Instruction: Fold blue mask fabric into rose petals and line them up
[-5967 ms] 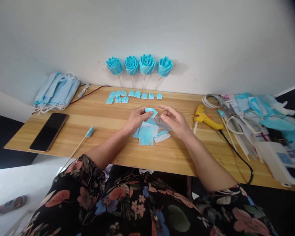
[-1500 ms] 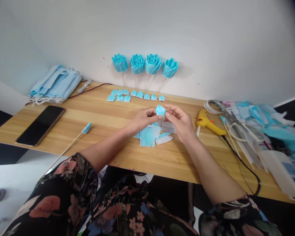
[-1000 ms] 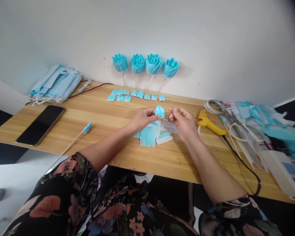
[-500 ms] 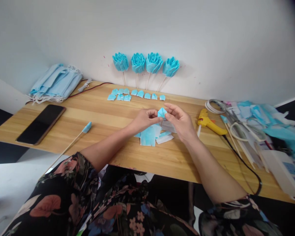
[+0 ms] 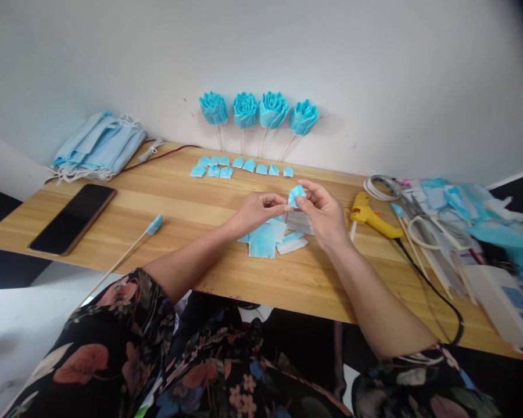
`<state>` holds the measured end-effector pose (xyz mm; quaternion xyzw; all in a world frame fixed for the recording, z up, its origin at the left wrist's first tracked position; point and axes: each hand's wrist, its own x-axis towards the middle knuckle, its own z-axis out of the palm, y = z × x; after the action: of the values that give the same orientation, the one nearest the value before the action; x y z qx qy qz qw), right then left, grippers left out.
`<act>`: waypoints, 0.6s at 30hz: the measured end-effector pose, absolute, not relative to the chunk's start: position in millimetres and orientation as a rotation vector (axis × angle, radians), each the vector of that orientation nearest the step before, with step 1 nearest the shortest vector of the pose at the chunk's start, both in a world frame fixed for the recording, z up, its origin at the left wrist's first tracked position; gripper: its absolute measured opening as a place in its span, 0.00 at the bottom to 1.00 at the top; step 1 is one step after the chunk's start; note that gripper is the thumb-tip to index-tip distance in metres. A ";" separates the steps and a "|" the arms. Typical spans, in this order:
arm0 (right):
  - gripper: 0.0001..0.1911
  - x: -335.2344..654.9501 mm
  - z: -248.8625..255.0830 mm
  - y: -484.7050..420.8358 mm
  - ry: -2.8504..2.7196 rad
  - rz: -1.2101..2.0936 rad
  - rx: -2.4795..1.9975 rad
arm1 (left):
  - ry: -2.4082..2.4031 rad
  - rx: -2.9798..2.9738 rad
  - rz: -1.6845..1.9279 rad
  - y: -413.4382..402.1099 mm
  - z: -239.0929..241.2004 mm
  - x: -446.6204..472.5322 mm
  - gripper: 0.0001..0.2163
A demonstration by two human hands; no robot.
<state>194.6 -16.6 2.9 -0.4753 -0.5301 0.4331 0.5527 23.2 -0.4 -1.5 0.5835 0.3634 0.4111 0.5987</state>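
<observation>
Between my hands is a small folded blue petal point(image 5: 296, 195) of mask fabric, raised above the table. My right hand point(image 5: 325, 213) pinches its right side between thumb and fingers. My left hand point(image 5: 261, 212) is closed, its thumb and fingertips at the petal's lower left edge. Under my hands lie flat blue fabric pieces point(image 5: 262, 241) and white-edged scraps point(image 5: 292, 244), partly covered by my fingers. Farther back, folded petals point(image 5: 249, 165) lie in rows. Left of my left forearm, a stick with a blue bud point(image 5: 154, 224) sticks out over the table's front edge.
Several blue flowers on sticks point(image 5: 245, 110) lean on the wall. At left are stacked masks point(image 5: 100, 145) and a phone point(image 5: 72, 220). On the right lie a yellow glue gun point(image 5: 372, 216), a tape roll point(image 5: 382, 188), scissors point(image 5: 422, 232) and blue scraps point(image 5: 497, 226).
The folded petal has moved slightly right and tilted, and my right hand has shifted its hold on it. My left fingertips have moved a little toward its lower edge.
</observation>
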 end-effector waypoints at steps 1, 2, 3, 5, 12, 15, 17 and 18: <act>0.20 194.2 2.9 -16.8 -1.250 1.033 -1.118 | 0.844 1.348 0.955 -0.7 -0.7 23.1 0.10; 0.20 193.8 2.8 -17.1 -1.249 1.040 -1.112 | 0.846 1.345 0.957 -0.9 0.1 23.0 0.10; 0.21 193.4 2.5 -17.4 -1.248 1.045 -1.107 | 0.847 1.343 0.959 -0.9 0.8 22.9 0.09; 0.21 193.2 1.3 -17.7 -1.246 1.066 -1.108 | 0.849 1.343 0.960 -0.7 1.9 22.8 0.08; 0.20 197.9 -2.6 -14.2 -1.139 1.153 -1.106 | 0.861 1.327 0.953 -0.4 2.7 22.1 0.07; 0.21 198.6 -0.6 -13.9 -1.080 1.143 -1.088 | 0.855 1.317 0.966 -1.3 2.5 21.6 0.07; 0.22 198.1 0.7 -14.6 -1.077 1.164 -1.063 | 0.861 1.320 0.973 -1.4 2.1 21.4 0.08; 0.23 197.6 1.0 -15.1 -1.096 1.179 -1.051 | 0.865 1.325 0.976 -1.3 1.8 21.4 0.08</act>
<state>197.6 -15.1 1.0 -0.4483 -0.4673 0.5027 0.5727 21.4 -1.3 1.8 0.5710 0.3727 0.4206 0.5984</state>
